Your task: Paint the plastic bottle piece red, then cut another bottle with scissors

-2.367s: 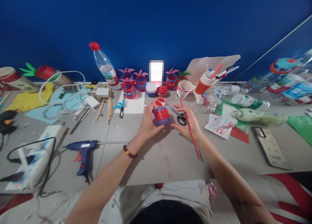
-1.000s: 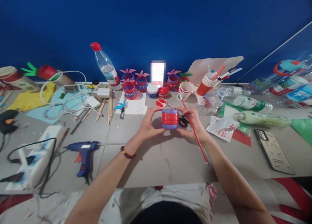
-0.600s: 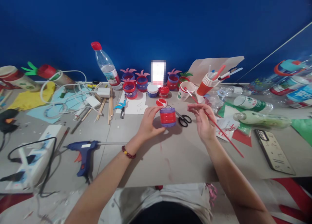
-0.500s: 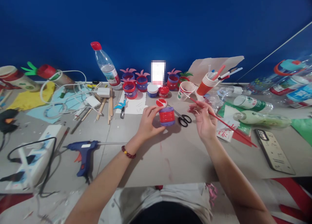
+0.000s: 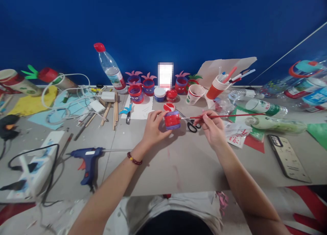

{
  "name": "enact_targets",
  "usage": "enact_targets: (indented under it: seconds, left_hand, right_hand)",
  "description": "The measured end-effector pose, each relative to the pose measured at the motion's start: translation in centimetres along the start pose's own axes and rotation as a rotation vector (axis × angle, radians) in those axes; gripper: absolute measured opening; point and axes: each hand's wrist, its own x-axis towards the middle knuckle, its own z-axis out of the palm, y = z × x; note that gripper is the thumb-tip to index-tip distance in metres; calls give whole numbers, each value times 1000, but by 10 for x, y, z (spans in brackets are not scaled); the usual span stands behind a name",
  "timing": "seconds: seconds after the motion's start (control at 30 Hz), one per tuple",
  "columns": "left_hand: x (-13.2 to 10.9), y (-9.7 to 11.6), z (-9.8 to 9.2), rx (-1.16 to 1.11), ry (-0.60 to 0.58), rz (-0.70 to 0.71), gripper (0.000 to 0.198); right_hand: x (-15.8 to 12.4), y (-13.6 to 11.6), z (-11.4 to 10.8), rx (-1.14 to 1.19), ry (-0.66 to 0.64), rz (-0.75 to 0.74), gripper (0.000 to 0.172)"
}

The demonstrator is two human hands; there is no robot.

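Observation:
My left hand (image 5: 155,127) holds a small cup-like piece (image 5: 172,120), painted red in the middle with purple bands at its edges. Between the fingers of my right hand (image 5: 212,126) is a long red paintbrush (image 5: 230,116), lying nearly level. Its tip touches the red side of the piece. Just behind the piece lies a red-stained lid (image 5: 169,107). An open jar of red paint (image 5: 171,95) stands beyond it, beside a white-lidded jar of purple paint (image 5: 160,94). Black-handled scissors (image 5: 192,126) lie partly hidden behind the brush and my right fingers.
Several painted cups with paper leaves (image 5: 136,93) stand at the back, near a paper cup (image 5: 195,93) and a cup of pens (image 5: 216,87). A blue glue gun (image 5: 88,160) and power strip (image 5: 38,163) lie left. Plastic bottles (image 5: 265,107) and a phone (image 5: 288,158) lie right.
My right hand has swung the paintbrush from a slanted position to nearly level, bringing its tip onto the red piece. The piece has shifted slightly left in my left hand.

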Motion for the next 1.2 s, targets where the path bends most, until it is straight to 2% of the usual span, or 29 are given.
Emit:
enact_targets:
  seconds: [0.33, 0.57, 0.73, 1.0, 1.2]
  left_hand:
    - [2, 7, -2, 31, -72, -20, 62]
    - [1, 6, 0, 16, -48, 5, 62]
    - [2, 7, -1, 17, -29, 2, 58]
    - [1, 7, -2, 23, -11, 23, 58]
    - [0, 6, 0, 51, -43, -3, 62]
  right_hand:
    - [-2, 4, 1, -71, -34, 61, 35]
    - [1, 3, 1, -111, -24, 21, 35]
    - [3, 0, -1, -125, 17, -3, 38]
    - [8, 2, -9, -80, 126, -50, 32]
    - [0, 8, -4, -81, 43, -3, 26]
